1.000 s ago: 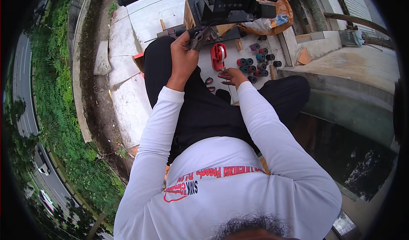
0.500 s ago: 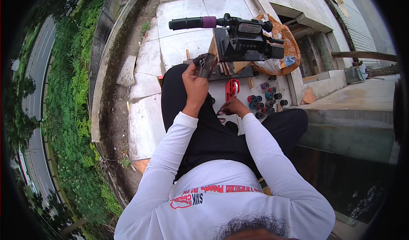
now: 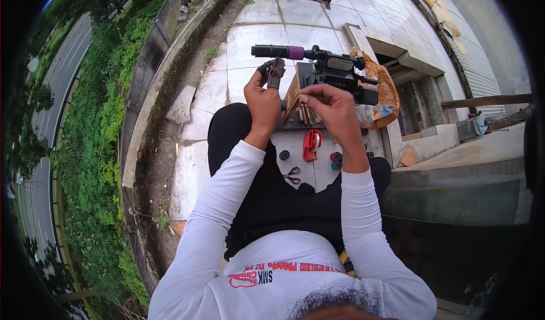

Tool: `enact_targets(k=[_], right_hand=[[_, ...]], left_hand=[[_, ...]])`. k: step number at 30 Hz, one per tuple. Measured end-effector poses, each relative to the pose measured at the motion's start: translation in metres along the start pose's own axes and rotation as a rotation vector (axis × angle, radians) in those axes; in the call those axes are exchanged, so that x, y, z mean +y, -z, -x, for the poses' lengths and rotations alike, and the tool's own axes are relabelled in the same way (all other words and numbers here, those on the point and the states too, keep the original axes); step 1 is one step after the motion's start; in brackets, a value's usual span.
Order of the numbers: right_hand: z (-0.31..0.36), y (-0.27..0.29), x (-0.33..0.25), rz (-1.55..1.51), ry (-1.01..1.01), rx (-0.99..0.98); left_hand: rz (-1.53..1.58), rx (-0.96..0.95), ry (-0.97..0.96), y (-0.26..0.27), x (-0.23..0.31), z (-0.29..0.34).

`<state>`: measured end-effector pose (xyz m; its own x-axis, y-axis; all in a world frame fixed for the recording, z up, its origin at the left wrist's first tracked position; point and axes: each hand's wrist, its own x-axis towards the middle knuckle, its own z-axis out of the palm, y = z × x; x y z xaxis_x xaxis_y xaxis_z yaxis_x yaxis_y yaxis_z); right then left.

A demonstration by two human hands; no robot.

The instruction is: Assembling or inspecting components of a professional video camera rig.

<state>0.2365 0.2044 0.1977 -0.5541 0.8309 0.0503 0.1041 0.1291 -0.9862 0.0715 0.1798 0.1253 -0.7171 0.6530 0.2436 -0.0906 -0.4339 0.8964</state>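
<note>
My left hand [image 3: 264, 105] is raised above my left knee, its fingers closed on a flat grey-brown piece [image 3: 276, 73] whose kind I cannot make out. Something black shows at its fingertips. My right hand [image 3: 335, 107] reaches over the wooden slats [image 3: 294, 93] beside the black machine [image 3: 335, 70], thumb and forefinger pinched together; what they hold, if anything, is too small to see. From the machine a black bar with a purple band [image 3: 296, 53] sticks out to the left. Between my legs lie a red tape dispenser [image 3: 311, 145] and scissors [image 3: 292, 175].
A small dark cylinder [image 3: 284, 155] stands left of the dispenser, and several with coloured ends [image 3: 336, 157] are partly behind my right wrist. An orange plastic sack [image 3: 383, 73] sits behind the machine. At left, a low wall [image 3: 134, 144] edges the tiled floor, with a road beyond.
My right hand has left the scissors on the floor and risen to the slats by the machine. My left hand keeps its flat piece. The view has shifted slightly.
</note>
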Motion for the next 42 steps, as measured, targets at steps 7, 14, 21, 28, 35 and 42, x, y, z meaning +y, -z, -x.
enact_targets(k=[7,14,21,28,35,42], right_hand=[[-0.072,-0.014,-0.037,0.376,0.401,0.1],[-0.103,-0.02,-0.007,0.418,0.415,0.125],[-0.105,-0.027,-0.011,0.472,0.347,0.139],[-0.108,-0.029,-0.013,0.591,0.295,0.208],[-0.106,-0.033,-0.026,0.708,0.198,0.213],[-0.122,-0.021,-0.017,0.755,0.334,0.306]], left_hand=[[-0.036,0.027,-0.072,-0.003,-0.008,-0.004],[-0.069,0.042,-0.063,-0.006,-0.009,-0.002],[-0.065,0.062,-0.01,-0.007,-0.007,-0.003],[-0.053,0.059,-0.016,-0.006,-0.009,-0.003],[-0.039,0.054,0.003,-0.003,-0.01,-0.003],[-0.046,0.024,0.012,-0.002,-0.01,-0.001]])
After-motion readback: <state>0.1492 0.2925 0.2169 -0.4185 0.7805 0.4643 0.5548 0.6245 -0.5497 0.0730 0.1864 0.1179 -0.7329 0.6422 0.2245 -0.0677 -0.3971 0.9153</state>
